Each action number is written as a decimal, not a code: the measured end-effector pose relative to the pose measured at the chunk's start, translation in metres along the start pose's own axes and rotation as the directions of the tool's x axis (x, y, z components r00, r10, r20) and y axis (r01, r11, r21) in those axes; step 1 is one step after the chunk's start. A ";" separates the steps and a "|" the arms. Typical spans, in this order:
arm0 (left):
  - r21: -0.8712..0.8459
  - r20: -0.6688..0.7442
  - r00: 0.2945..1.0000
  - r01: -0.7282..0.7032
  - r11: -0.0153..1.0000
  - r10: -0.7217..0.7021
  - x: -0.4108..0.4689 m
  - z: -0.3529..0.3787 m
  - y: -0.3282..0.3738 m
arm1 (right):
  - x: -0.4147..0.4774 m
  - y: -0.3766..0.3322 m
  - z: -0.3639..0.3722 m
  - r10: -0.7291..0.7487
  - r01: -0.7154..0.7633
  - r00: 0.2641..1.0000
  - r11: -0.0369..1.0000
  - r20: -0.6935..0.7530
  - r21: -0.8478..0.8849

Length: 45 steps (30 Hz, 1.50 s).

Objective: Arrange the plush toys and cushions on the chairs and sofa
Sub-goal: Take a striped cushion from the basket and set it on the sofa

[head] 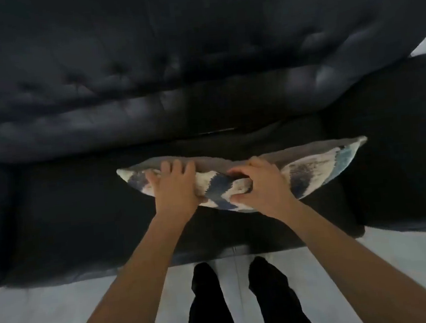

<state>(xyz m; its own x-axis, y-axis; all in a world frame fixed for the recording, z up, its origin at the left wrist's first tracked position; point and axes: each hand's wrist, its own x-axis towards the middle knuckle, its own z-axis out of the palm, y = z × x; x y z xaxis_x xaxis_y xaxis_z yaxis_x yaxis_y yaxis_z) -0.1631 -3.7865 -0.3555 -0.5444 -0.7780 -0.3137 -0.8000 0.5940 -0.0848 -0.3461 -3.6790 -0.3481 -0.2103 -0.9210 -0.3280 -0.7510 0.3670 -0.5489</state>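
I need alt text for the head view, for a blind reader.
Seen from above, the left hand and right hand grip a blue, cream and grey patterned cushion over the seat of a black leather sofa. The person's legs in black trousers stand on a pale floor.

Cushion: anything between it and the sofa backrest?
Nothing visible. The left hand and right hand grip the cushion over the seat; only dark seat leather shows between it and the backrest.
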 end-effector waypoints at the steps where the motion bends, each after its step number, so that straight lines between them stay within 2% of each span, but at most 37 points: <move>1: 0.016 0.093 0.996 -0.002 1.000 0.000 0.006 0.025 -0.003 | 0.007 0.012 0.018 0.039 -0.038 0.999 0.999 0.028 -0.039; 3: 0.019 0.219 0.976 -0.008 1.000 0.003 0.010 0.076 -0.008 | 0.014 0.040 0.054 0.158 -0.145 0.985 0.977 0.072 -0.159; 5: -0.003 0.238 0.971 0.036 0.999 -0.035 0.006 0.116 -0.012 | 0.016 0.066 0.082 0.235 -0.226 0.972 0.948 0.013 -0.224; 8: -0.028 0.088 0.996 0.034 0.999 -0.032 0.001 0.149 -0.008 | 0.013 0.087 0.104 0.201 -0.252 0.961 0.919 -0.191 -0.304; 11: -0.076 -0.075 0.997 0.024 0.997 -0.029 0.012 0.163 -0.004 | 0.020 0.092 0.112 0.100 -0.220 0.950 0.886 -0.296 -0.408; 13: -0.115 -0.172 0.985 0.000 0.993 -0.020 0.023 0.170 -0.009 | 0.026 0.097 0.113 0.024 -0.192 0.935 0.873 -0.354 -0.449; 17: -0.189 -0.392 0.916 -0.169 0.967 0.083 0.047 0.172 -0.029 | 0.040 0.108 0.095 -0.072 -0.148 0.891 0.887 -0.447 -0.438; 20: -0.206 -0.466 0.877 -0.237 0.949 0.118 0.064 0.158 -0.042 | 0.049 0.114 0.070 -0.082 -0.129 0.906 0.881 -0.416 -0.455; 24: -0.221 -0.505 0.856 -0.253 0.942 0.112 0.080 0.148 -0.042 | 0.059 0.126 0.049 0.024 -0.135 0.978 0.832 -0.207 -0.538; 27: -0.189 -0.533 0.836 -0.267 0.945 0.130 0.094 0.135 -0.034 | 0.073 0.124 0.039 0.004 -0.098 0.987 0.815 -0.163 -0.572; 31: -0.182 -0.459 0.876 -0.255 0.950 0.148 0.106 0.123 -0.041 | 0.087 0.120 0.012 0.123 -0.131 0.991 0.806 -0.052 -0.578; 35: -0.150 -0.392 0.886 -0.327 0.933 0.247 0.108 0.128 -0.043 | 0.090 0.119 0.008 0.178 -0.069 0.979 0.762 0.105 -0.644; 41: -0.116 -0.353 0.796 -0.559 0.821 0.492 0.151 0.122 -0.062 | 0.112 0.121 0.015 0.129 -0.071 0.991 0.764 0.044 -0.642; 43: -0.119 -0.350 0.783 -0.582 0.804 0.515 0.170 0.113 -0.073 | 0.122 0.120 0.017 0.096 -0.068 0.995 0.785 0.012 -0.615; 45: -0.130 -0.390 0.787 -0.561 0.817 0.478 0.185 0.106 -0.077 | 0.132 0.118 0.019 0.049 -0.084 0.996 0.828 -0.077 -0.555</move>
<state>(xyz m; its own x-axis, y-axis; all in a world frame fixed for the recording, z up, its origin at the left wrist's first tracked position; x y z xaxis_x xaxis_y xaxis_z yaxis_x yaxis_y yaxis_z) -0.1754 -3.9541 -0.5076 -0.9094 -0.4079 0.0811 -0.3812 0.8955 0.2298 -0.4506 -3.7545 -0.4703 -0.2945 -0.9092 -0.2944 -0.9513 0.3082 0.0000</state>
